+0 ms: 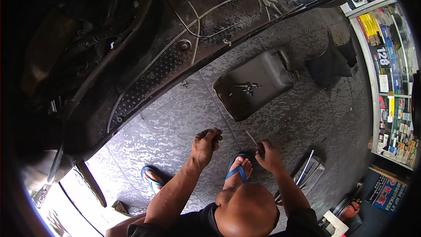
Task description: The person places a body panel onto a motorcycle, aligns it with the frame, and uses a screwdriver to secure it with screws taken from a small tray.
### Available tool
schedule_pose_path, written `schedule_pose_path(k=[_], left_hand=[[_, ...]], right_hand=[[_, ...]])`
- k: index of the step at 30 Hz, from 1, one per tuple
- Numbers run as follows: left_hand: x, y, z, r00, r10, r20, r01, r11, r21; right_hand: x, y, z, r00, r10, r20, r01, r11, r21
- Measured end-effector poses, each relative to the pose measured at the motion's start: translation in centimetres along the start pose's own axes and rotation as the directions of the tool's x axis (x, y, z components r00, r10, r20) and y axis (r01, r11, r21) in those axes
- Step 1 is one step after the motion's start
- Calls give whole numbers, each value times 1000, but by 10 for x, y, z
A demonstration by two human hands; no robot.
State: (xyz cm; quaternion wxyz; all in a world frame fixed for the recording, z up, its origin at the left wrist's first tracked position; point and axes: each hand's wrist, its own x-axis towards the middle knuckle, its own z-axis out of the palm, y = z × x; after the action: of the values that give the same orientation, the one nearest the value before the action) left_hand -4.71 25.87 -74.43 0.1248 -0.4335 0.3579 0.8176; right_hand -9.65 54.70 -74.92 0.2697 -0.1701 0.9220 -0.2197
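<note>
My left hand (205,144) is raised over the tiled floor with its fingers curled into a pinch; what it holds, if anything, is too small to make out. To its right, my right hand (267,156) grips a thin pale rod-shaped tool (251,138), its free end pointing up and left. The tool's other end is hidden in the fingers. Beyond both hands, a grey plastic jerrycan (268,68) lies on its side, with several small bolts (250,88) and metal parts resting in its dark cut-open side. Neither hand touches it.
A dark, worn vehicle body (153,52) with loose cables spans the upper left. A black bent panel (329,61) lies beyond the jerrycan. Beside my right forearm is a metal tray (311,171) with a long rod. Shelves of packages (390,74) line the right. My knee and blue sandals are below.
</note>
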Motion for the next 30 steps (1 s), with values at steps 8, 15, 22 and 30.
schedule_pose_path(k=[8,15,22,30], left_hand=[[0,-4,11,1000,-8,-9,7,998,-66],[6,-9,-1,996,44,-76,-49,997,-62],[2,6,6,994,-26,-107,1,973,-233],[5,-5,7,1000,-4,-19,-3,941,-339]], right_hand=[[1,-47,4,993,-110,-43,118,911,394],[13,-68,15,1000,27,8,-28,978,208],[45,-76,-5,927,-259,-273,248,966,-75],[202,-102,-43,878,-472,-81,445,866,-229]])
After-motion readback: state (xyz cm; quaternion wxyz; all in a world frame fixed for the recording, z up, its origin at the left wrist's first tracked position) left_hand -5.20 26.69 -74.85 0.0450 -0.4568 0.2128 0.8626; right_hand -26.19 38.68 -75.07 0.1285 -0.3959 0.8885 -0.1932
